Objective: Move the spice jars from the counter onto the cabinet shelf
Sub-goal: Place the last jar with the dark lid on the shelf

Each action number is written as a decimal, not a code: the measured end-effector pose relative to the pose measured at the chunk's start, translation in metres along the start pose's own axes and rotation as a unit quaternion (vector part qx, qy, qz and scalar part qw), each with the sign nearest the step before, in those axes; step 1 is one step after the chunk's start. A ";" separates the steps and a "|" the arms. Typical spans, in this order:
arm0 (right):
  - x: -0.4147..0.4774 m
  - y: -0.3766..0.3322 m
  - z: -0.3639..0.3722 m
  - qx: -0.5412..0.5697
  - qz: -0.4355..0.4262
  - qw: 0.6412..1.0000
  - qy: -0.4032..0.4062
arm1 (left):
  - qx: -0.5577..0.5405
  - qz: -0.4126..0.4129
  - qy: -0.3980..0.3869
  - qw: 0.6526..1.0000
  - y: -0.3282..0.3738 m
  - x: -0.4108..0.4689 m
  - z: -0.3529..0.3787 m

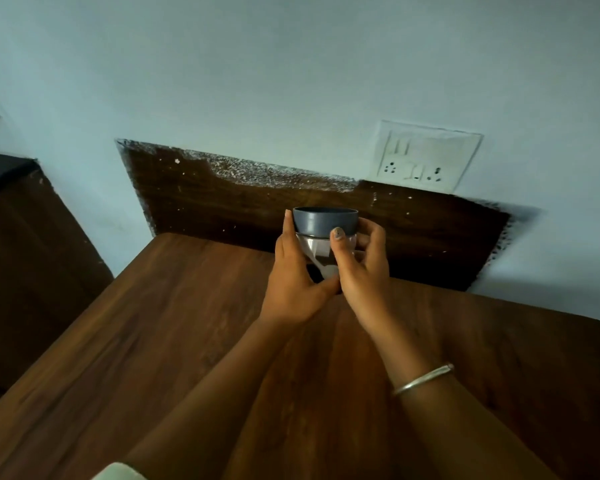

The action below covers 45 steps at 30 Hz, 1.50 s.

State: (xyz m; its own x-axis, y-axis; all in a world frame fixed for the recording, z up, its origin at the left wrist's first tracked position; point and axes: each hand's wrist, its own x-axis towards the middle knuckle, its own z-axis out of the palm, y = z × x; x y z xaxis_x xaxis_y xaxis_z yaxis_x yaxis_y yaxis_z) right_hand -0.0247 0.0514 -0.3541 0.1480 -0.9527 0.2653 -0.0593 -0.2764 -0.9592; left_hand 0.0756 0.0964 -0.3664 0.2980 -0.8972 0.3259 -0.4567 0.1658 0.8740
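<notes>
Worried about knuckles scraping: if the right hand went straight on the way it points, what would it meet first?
Probably the dark wooden back panel rising behind the wooden counter; the right hand, gripping the grey-lidded jar, points toward it. How far the panel lies is unclear.

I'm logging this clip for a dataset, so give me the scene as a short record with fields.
held thing: spice jar, grey-lidded, clear-bodied, upright
left hand: grips the jar's left side
right hand: grips the jar's right side
surface below: wooden top; whether the jar rests on it cannot be told
behind: wall with socket plate
worn: bangle on right wrist
</notes>
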 end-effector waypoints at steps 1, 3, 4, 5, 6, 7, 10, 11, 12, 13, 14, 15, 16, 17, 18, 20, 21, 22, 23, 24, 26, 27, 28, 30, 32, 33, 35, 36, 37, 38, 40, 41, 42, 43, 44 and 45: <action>-0.003 -0.005 -0.010 0.007 -0.003 1.000 0.004 | -0.023 -0.004 -0.001 1.000 0.006 -0.001 0.004; -0.007 -0.012 -0.032 0.039 0.009 0.999 0.000 | -0.074 -0.003 -0.006 0.997 0.024 -0.007 0.012; -0.009 -0.015 -0.041 0.060 0.023 0.998 -0.013 | -0.104 -0.004 -0.016 0.994 0.033 -0.010 0.015; -0.010 -0.018 -0.049 0.077 0.036 0.996 -0.032 | -0.126 -0.009 -0.030 0.992 0.041 -0.013 0.019; -0.012 -0.019 -0.055 0.091 0.048 0.993 -0.052 | -0.137 -0.009 -0.048 0.989 0.045 -0.016 0.022; -0.015 -0.021 -0.062 0.102 0.055 0.991 -0.061 | -0.138 -0.004 -0.069 0.988 0.049 -0.018 0.026; -0.027 -0.030 -0.078 0.104 0.056 0.993 -0.029 | -0.082 0.008 -0.101 0.991 0.062 -0.023 0.033; -0.030 -0.031 -0.082 0.102 0.052 0.993 -0.015 | -0.046 0.019 -0.101 0.994 0.065 -0.023 0.034; -0.033 -0.033 -0.086 0.102 0.049 0.994 -0.002 | -0.017 0.036 -0.103 0.994 0.070 -0.026 0.036; -0.036 -0.036 -0.089 0.102 0.047 0.994 0.008 | 0.003 0.050 -0.108 0.993 0.074 -0.028 0.039; -0.039 -0.039 -0.092 0.099 0.043 0.994 0.014 | 0.012 0.064 -0.112 0.992 0.078 -0.029 0.041; -0.041 -0.042 -0.094 0.096 0.039 0.994 0.015 | 0.008 0.069 -0.116 0.991 0.081 -0.030 0.042; -0.043 -0.045 -0.096 0.095 0.041 0.995 0.016 | -0.013 0.073 -0.115 0.991 0.083 -0.029 0.044; -0.044 -0.046 -0.098 0.095 0.045 0.994 0.019 | -0.046 0.073 -0.111 0.990 0.087 -0.029 0.044; -0.045 -0.048 -0.100 0.098 0.044 0.994 0.024 | -0.080 0.070 -0.105 0.989 0.089 -0.029 0.043; -0.048 -0.051 -0.104 0.110 0.039 0.992 0.039 | -0.149 0.047 -0.104 0.982 0.092 -0.028 0.041; -0.049 -0.051 -0.105 0.120 0.044 0.991 0.038 | -0.182 0.031 -0.115 0.976 0.091 -0.028 0.042; -0.050 -0.051 -0.107 0.137 0.047 0.989 0.032 | -0.211 0.021 -0.127 0.969 0.091 -0.030 0.042; -0.052 -0.051 -0.107 0.153 0.047 0.987 0.019 | -0.227 0.011 -0.140 0.964 0.092 -0.032 0.043; -0.054 -0.050 -0.107 0.165 0.046 0.985 0.007 | -0.229 0.004 -0.154 0.961 0.093 -0.035 0.043; -0.058 -0.047 -0.107 0.151 0.051 0.987 -0.004 | -0.222 0.007 -0.171 0.960 0.094 -0.037 0.043; -0.061 -0.046 -0.107 0.141 0.053 0.989 -0.004 | -0.215 0.018 -0.176 0.960 0.095 -0.037 0.043; -0.063 -0.045 -0.107 0.133 0.053 0.990 0.000 | -0.204 0.025 -0.177 0.963 0.098 -0.037 0.042; -0.065 -0.046 -0.107 0.129 0.041 0.991 0.010 | -0.183 0.027 -0.185 0.965 0.100 -0.037 0.040; -0.065 -0.048 -0.108 0.128 0.024 0.991 0.029 | -0.176 0.018 -0.198 0.964 0.100 -0.037 0.039; -0.066 -0.049 -0.108 0.125 0.016 0.991 0.038 | -0.176 0.014 -0.196 0.965 0.100 -0.037 0.039; -0.067 -0.051 -0.110 0.118 0.000 0.992 0.049 | -0.186 0.005 -0.184 0.965 0.099 -0.036 0.039; -0.067 -0.052 -0.112 0.120 -0.003 0.992 0.047 | -0.194 0.003 -0.178 0.965 0.098 -0.036 0.038; -0.067 -0.052 -0.114 0.127 -0.001 0.991 0.038 | -0.208 0.002 -0.172 0.963 0.095 -0.035 0.038; -0.067 -0.053 -0.116 0.129 0.007 0.991 0.022 | -0.220 0.001 -0.171 0.960 0.094 -0.036 0.038; -0.068 -0.056 -0.121 0.111 0.026 0.993 -0.037 | -0.230 -0.002 -0.186 0.955 0.093 -0.036 0.038; -0.069 -0.057 -0.123 0.098 0.030 0.993 -0.064 | -0.234 -0.003 -0.194 0.953 0.093 -0.037 0.038; -0.070 -0.057 -0.124 0.091 0.031 0.992 -0.079 | -0.236 -0.005 -0.199 0.951 0.094 -0.037 0.040; -0.071 -0.057 -0.125 0.094 0.031 0.992 -0.082 | -0.234 -0.008 -0.202 0.951 0.096 -0.036 0.041; -0.071 -0.058 -0.126 0.106 0.028 0.991 -0.080 | -0.232 -0.013 -0.204 0.951 0.099 -0.037 0.041; -0.072 -0.058 -0.128 0.116 0.023 0.990 -0.073 | -0.226 -0.016 -0.204 0.952 0.100 -0.036 0.042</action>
State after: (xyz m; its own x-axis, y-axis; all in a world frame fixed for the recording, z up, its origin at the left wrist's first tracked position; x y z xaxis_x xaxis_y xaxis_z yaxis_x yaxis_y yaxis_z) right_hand -0.1578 0.1196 -0.3050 0.2934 -0.9302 0.2205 0.1563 -0.1808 -0.9710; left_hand -0.0161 0.1281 -0.3057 -0.0863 -0.9741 0.2091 -0.0180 0.2114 0.9772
